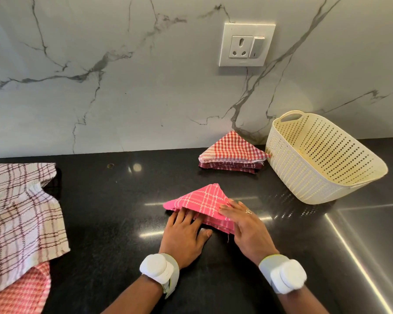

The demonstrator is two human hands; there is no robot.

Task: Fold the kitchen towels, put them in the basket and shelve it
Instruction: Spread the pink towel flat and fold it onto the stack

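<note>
Head view: pink plaid cotton kitchen towel [200, 201], folded into a small layered triangle, lies flat on the glossy black stone countertop [114, 211], taken here as the landmark, at its near middle. Left hand [184, 234] lies flat at the towel's near-left edge, fingers straight and slid in under the top fold, thumb out on the counter; nothing gripped. Right hand [243, 225] lies palm down on the towel's right corner, fingers extended and pressing the layers; a ring shows on one finger. Each wrist carries a grey band with a white round module. Toward the countertop's back edge, behind and right of the pink towel and well apart from it, a stack of folded towels [232, 152]: red-and-white gingham triangle on top, darker maroon-checked layers beneath. Just beside that stack on its right, possibly touching at the corner, stands the cream perforated plastic basket [288, 168] with a handle cut-out; its interior shows no contents. At the countertop's left edge lies an unfolded white towel with brown plaid lines [18, 214], overlapping a red-and-white checked towel [21, 291] nearer the camera. Behind the countertop rises a white marble-veined wall [100, 87] bearing a white socket-and-switch plate [246, 45].
</note>
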